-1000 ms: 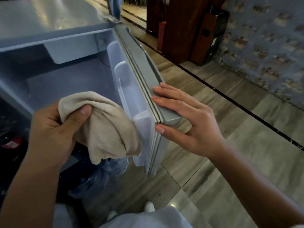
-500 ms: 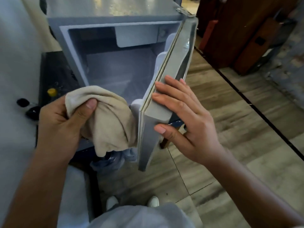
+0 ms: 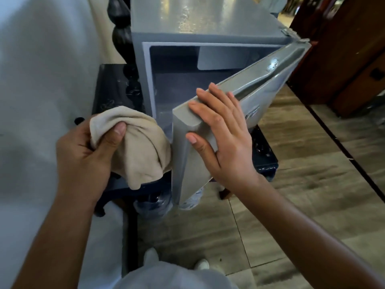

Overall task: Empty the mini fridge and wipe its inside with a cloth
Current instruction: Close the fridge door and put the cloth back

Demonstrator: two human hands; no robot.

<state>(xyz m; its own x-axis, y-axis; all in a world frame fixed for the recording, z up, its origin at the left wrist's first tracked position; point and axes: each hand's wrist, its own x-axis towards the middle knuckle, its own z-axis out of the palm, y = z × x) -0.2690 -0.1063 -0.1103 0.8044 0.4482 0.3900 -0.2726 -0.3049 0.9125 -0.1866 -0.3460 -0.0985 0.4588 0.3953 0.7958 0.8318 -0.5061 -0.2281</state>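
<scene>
While the door (image 3: 245,113) of the mini fridge (image 3: 208,24) stands about half closed, its outer face is met by the right hand (image 3: 225,138), laid flat with fingers spread and thumb against the free edge; nothing is gripped there, only pressed. A beige cloth (image 3: 137,147) is bunched in the left hand (image 3: 87,151), fist wrapped tight around it, thumb clamped over the folds, and it is held just beside the door's free edge, in front of the opening. What can be seen of the cavity looks bare, so the emptying is judged done and the closing of the door is taken as the step in hand. For that to go well, the cloth should be drawn clear of the gap first, or a fold could be caught in the seal. Pressure is best kept near the free edge, flat-palmed, and eased home so the fridge is not shoved back on its dark stand (image 3: 264,163). Bottles (image 3: 150,205), blurred, are seen on the floor below.
</scene>
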